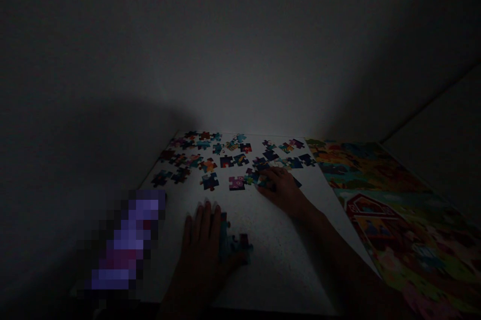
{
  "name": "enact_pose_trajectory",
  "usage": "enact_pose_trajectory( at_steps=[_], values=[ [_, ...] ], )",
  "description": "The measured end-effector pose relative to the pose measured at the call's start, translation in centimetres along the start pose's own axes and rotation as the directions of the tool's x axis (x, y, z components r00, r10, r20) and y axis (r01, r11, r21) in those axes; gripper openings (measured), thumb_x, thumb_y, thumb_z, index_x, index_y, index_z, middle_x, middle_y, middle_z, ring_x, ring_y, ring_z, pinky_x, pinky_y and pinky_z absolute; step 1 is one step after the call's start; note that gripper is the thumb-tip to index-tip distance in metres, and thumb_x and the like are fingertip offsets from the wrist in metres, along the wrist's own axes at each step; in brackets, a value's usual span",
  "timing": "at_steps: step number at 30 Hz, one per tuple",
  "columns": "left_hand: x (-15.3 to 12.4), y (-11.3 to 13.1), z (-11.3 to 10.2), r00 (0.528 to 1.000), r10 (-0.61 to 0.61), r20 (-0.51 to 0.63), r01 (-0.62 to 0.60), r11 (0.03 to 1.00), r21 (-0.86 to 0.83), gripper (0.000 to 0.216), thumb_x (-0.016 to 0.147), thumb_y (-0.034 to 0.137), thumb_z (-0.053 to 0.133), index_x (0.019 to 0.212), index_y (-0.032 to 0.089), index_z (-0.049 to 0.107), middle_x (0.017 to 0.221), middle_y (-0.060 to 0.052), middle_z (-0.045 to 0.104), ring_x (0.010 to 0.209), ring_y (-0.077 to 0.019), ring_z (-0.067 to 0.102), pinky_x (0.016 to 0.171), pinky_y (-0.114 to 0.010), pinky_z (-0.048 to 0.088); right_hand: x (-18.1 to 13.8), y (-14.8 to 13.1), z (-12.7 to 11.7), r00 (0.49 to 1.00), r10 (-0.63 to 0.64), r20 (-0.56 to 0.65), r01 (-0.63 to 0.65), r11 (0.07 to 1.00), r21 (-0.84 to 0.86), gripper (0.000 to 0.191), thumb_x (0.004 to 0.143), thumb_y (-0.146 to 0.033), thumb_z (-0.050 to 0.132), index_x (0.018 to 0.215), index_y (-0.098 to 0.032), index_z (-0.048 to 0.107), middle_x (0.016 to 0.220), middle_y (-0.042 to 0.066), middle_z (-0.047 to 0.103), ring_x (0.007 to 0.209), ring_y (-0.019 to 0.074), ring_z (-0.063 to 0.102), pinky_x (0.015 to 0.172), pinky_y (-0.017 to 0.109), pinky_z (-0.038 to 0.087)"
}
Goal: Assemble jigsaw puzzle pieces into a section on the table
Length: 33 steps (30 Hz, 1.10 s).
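Jigsaw pieces (236, 183) lay across the worktop (280, 255), your left hand (201, 247) spread flat against a joined cluster (244, 241), your right hand (281, 187) curled over others, grip impossible to tell

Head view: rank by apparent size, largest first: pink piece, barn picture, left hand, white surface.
1. White surface
2. Barn picture, partly out of frame
3. Left hand
4. Pink piece
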State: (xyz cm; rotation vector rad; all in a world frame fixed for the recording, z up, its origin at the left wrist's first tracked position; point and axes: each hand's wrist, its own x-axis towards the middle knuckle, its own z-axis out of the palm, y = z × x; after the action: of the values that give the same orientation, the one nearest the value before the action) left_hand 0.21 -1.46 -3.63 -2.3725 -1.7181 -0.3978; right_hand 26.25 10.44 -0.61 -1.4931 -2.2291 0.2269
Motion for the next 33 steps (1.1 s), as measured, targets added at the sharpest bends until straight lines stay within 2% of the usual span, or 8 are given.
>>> enact_pose_trajectory(
  at_steps=[7, 11, 19, 24, 29, 33],
  values=[
    [-0.1, -1.1, 0.3, 0.994, 0.104, -0.037, -0.104, 0.994, 0.024, 0.095, 0.088, 0.068, 0.043, 0.155, 0.009, 0.011, 0.157, -0.022, 0.024, 0.144, -0.0381, 0.025, 0.110, -0.057, 0.031, 0.0, 0.8, -0.1, 0.999, 0.021, -0.029, -0.021, 1.000, -0.011, 0.037, 0.087, -0.036, 0.059, 0.121, -0.022, 0.062, 0.122, 0.011, 0.062, 0.114, 0.0295, 0.054, 0.095, 0.047, 0.043],
    [-0.2, -0.9, 0.2, 0.997, 0.070, -0.031, -0.071, 0.997, -0.028, 0.098, 0.085, 0.071, 0.044, 0.155, 0.012, 0.009, 0.157, -0.020, 0.025, 0.144, -0.0377, 0.025, 0.111, -0.057, 0.028, 0.1, 0.8, -0.1, 0.999, 0.042, -0.026, -0.042, 0.999, -0.005, 0.035, 0.086, -0.036, 0.060, 0.118, -0.023, 0.064, 0.120, 0.011, 0.063, 0.112, 0.0297, 0.055, 0.094, 0.047, 0.043],
    [0.0, -0.4, -0.1, 0.997, 0.058, -0.057, -0.059, 0.998, -0.014, 0.093, 0.085, 0.074, 0.038, 0.152, 0.010, 0.024, 0.155, -0.021, 0.030, 0.144, -0.0372, 0.026, 0.111, -0.058, 0.029, 0.1, 0.9, -0.1, 0.998, 0.023, -0.056, -0.021, 0.999, 0.025, 0.033, 0.086, -0.037, 0.060, 0.114, -0.021, 0.065, 0.117, 0.012, 0.063, 0.112, 0.0298, 0.055, 0.094, 0.047, 0.044],
    [-0.2, -0.5, -0.1, 0.998, 0.036, 0.051, -0.032, 0.996, -0.078, 0.093, 0.085, 0.074, 0.040, 0.153, 0.013, 0.023, 0.157, -0.018, 0.027, 0.146, -0.0370, 0.022, 0.113, -0.059, 0.025, 0.1, 1.2, 0.2, 0.997, 0.010, -0.074, -0.009, 1.000, 0.011, 0.032, 0.085, -0.038, 0.060, 0.114, -0.023, 0.066, 0.118, 0.011, 0.064, 0.110, 0.0298, 0.056, 0.094, 0.047, 0.043],
    [-0.3, -0.5, 0.2, 0.999, 0.040, -0.009, -0.040, 0.998, -0.055, 0.091, 0.086, 0.075, 0.037, 0.152, 0.014, 0.023, 0.158, -0.019, 0.026, 0.146, -0.0356, 0.020, 0.115, -0.059, 0.020, 0.0, 1.2, 0.2, 0.998, 0.013, -0.068, -0.012, 1.000, 0.013, 0.034, 0.086, -0.039, 0.059, 0.115, -0.023, 0.065, 0.119, 0.011, 0.063, 0.112, 0.0303, 0.055, 0.095, 0.046, 0.042],
    [-0.2, -0.5, 0.1, 0.999, 0.050, 0.000, -0.050, 0.997, -0.050, 0.092, 0.086, 0.075, 0.038, 0.153, 0.015, 0.021, 0.157, -0.019, 0.027, 0.146, -0.0353, 0.022, 0.115, -0.058, 0.022, 0.0, 1.1, 0.1, 0.997, 0.042, -0.059, -0.042, 0.999, 0.003, 0.035, 0.085, -0.038, 0.060, 0.116, -0.022, 0.065, 0.119, 0.012, 0.063, 0.111, 0.0305, 0.056, 0.094, 0.046, 0.043]
  ],
)
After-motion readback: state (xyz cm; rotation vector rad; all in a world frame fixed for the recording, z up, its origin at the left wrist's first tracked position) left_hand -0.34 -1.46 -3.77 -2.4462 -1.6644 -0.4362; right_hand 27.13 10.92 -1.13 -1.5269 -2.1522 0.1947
